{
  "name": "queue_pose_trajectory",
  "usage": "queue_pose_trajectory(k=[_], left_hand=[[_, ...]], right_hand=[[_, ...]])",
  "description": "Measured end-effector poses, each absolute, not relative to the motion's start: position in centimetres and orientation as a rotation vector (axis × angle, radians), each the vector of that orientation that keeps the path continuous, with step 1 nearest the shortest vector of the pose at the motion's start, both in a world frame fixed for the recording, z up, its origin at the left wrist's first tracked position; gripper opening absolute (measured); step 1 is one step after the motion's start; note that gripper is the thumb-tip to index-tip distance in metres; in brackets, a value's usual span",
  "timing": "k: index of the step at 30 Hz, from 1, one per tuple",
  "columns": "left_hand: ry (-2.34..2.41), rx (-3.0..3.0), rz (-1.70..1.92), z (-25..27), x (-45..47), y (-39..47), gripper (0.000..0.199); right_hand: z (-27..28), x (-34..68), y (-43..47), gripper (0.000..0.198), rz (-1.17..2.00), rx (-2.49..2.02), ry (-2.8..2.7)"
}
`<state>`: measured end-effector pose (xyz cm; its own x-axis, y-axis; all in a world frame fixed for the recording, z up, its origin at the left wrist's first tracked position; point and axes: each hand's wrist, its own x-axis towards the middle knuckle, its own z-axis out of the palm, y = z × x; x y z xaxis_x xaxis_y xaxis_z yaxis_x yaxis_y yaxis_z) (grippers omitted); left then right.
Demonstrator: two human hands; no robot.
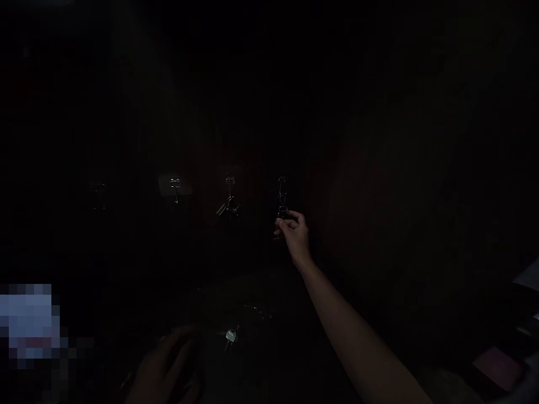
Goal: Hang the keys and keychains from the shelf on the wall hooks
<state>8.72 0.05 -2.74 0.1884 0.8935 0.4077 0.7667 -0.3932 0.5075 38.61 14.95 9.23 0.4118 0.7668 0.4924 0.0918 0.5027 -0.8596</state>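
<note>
One key bunch (pixel 231 205) already hangs at ten o'clock from the right hand (pixel 296 232), whose fingers pinch a metal clasp (pixel 283 209) below a hook (pixel 282 180), while keys (pixel 231 336) still lie at seven (the dim left hand's (pixel 162 362) grip I cannot tell).

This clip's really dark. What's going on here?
A person's right hand is raised with fingers and thumb closed on a small metal item, just below the rightmost hook-like fitting. It is too dark to tell whether the item hangs from it. To the left, a bunch of small things with a yellow-green strip hangs from another fitting. What looks like a key lies lower down, beside the left hand, whose hold is too dim to make out.
</note>
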Motion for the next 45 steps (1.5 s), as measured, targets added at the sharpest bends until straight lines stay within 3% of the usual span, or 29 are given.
queue_pose_trajectory(k=[10, 18, 27, 45], left_hand=[[1.523, 2.21, 0.884, -1.6, 8.8, 0.3, 0.04], [1.589, 1.916, 0.926, -1.9, 8.9, 1.1, 0.028], [1.605, 1.906, 0.89, -2.3, 8.9, 1.3, 0.03], [1.549, 1.943, 0.762, -1.2, 9.1, 1.0, 0.03]], right_hand=[[4.9, 38.9, 13.2, 0.065, 0.584, -1.014, -1.069], [1.0, 39.7, 12.0, 0.054, 0.626, -1.044, -1.121], [-0.8, 40.4, 9.1, 0.034, 0.721, -1.159, -1.242], [-2.9, 38.6, 6.5, 0.02, 0.779, -1.283, -1.56]])
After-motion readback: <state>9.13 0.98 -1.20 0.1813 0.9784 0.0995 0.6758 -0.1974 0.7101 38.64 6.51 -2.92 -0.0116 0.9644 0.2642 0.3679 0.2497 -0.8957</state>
